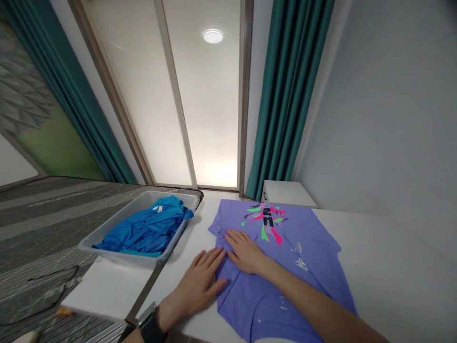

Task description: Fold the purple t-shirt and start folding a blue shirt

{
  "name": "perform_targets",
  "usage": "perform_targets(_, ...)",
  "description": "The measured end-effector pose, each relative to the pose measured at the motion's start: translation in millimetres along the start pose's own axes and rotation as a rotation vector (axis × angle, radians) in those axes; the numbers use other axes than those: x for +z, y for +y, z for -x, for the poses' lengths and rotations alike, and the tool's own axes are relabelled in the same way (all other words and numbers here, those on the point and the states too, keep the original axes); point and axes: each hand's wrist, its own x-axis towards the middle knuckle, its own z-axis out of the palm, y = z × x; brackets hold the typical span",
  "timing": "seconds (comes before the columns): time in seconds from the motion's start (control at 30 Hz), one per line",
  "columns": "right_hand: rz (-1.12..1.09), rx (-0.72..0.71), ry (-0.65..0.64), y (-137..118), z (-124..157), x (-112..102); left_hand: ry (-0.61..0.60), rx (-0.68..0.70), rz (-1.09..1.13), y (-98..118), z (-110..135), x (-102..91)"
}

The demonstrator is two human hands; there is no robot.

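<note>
A lavender T-shirt [307,233] lies flat on a white table [392,267], directly under the right hand [246,252] and against the fingers of the left hand [198,281]. Both hands are open, palms down, with fingers spread, and neither grips the cloth. The right hand rests on the shirt just below its pink, green and black print [266,221]. The left hand sits at the shirt's near-left edge, partly on the fabric and partly on the table, where the cloth looks folded or doubled over, though the exact layering is hard to tell.

The likeliest trouble is cloth creep: if either palm presses and slides, friction could drag the layers, bunching the fabric or shifting the fold line. Uneven pressure between the hands could also skew the edge.

Both arms reach forward from the bottom of the view, wrists low, the right forearm angled in from the right. A black watch band [150,325] circles the left wrist.

Ahead and left of the left hand, a grey plastic tray [117,216] holds a crumpled blue garment [146,233], and a white bedside cabinet [285,193] stands beyond the shirt
</note>
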Motion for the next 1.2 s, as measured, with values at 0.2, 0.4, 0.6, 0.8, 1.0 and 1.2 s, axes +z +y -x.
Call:
perform_targets(0.2,-0.009,-0.020,0.055,-13,-3,-14,0.199,-0.419,0.106,-54,-42,-14.4)
perform_targets(0.4,-0.028,-0.176,0.011,-42,5,-8,0.169,-0.521,0.208,-72,-77,-15.5)
perform_targets(0.6,-0.054,-0.196,-0.062,-51,13,-4,0.143,-0.467,0.218,-70,-84,-9.5)
perform_targets(0.8,-0.083,-0.190,-0.092,-51,13,-5,0.167,-0.483,0.160,-83,-86,-5.2)
perform_targets(1.0,-0.099,-0.203,-0.104,-51,14,-5,0.220,-0.476,0.077,-86,-87,1.4)
perform_targets(1.2,-0.112,-0.164,-0.048,-49,12,-6,0.312,-0.475,0.046,-87,-82,1.1)
